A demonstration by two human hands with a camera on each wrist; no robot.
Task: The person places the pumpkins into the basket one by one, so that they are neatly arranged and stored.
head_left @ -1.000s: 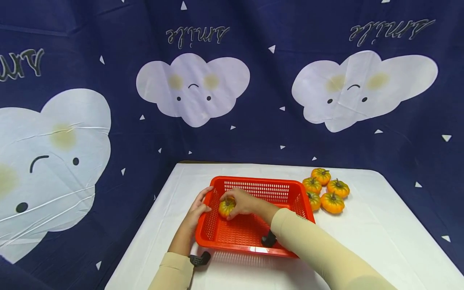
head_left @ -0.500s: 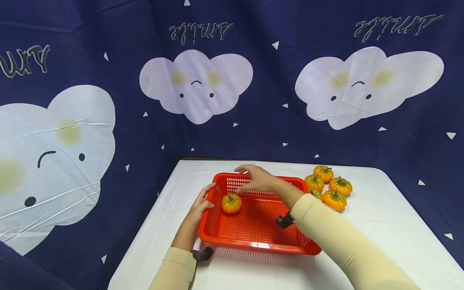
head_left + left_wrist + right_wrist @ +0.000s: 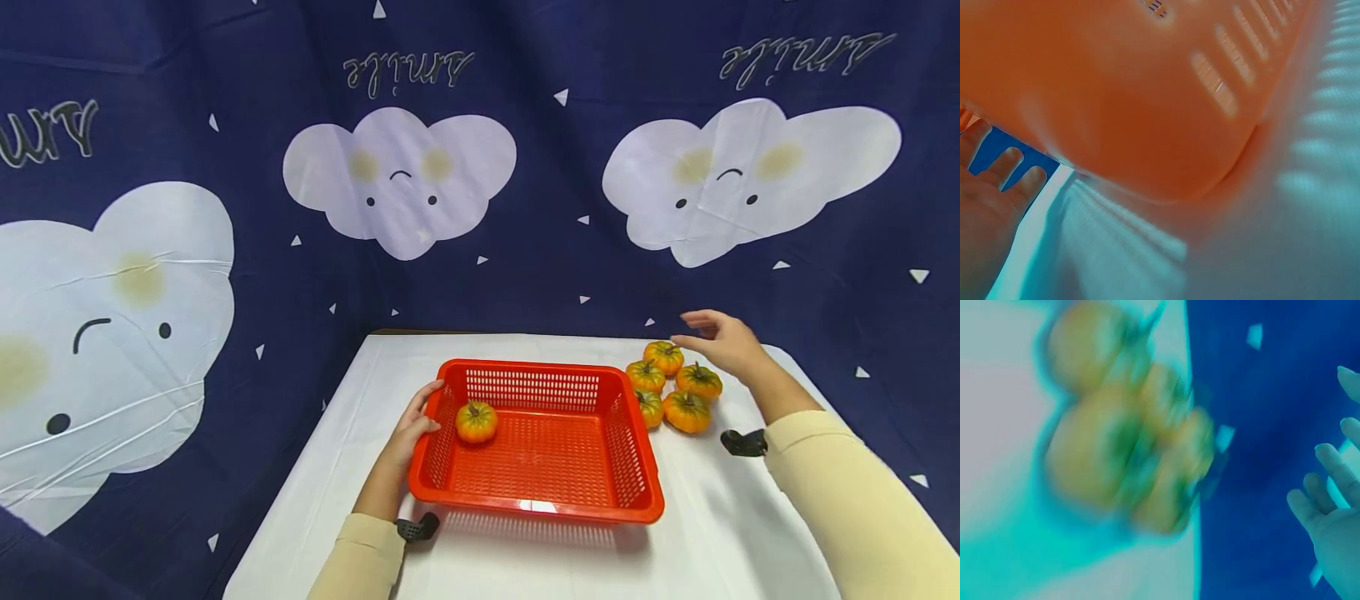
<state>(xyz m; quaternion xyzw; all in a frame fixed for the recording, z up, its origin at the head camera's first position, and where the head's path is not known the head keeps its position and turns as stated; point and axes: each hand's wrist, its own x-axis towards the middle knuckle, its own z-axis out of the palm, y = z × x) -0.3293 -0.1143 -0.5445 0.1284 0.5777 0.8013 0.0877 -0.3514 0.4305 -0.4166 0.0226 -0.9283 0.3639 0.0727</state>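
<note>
A red plastic basket (image 3: 536, 507) stands on the white-covered table, with one small orange-green pumpkin (image 3: 477, 422) in its left part. My left hand (image 3: 401, 437) holds the basket's left rim, thumb over the edge and fingers along the outside. In the left wrist view, several of its fingers show beside the basket wall (image 3: 1116, 94). My right hand (image 3: 731, 343) is raised over the back right of the table with nothing in it, fingers apart from the thumb. Below and left of it sit several small pumpkins (image 3: 687, 412), blurred in the right wrist view.
The white table (image 3: 780, 492) runs back to a dark blue curtain (image 3: 555, 300) with printed clouds. The pumpkin group sits close beside the basket's right wall. Black wrist cameras (image 3: 417, 528) are worn on both wrists.
My right hand has let go of the pumpkin in the basket, risen out, and moved right to above the pumpkin group. My left hand stays at the basket's left rim.
</note>
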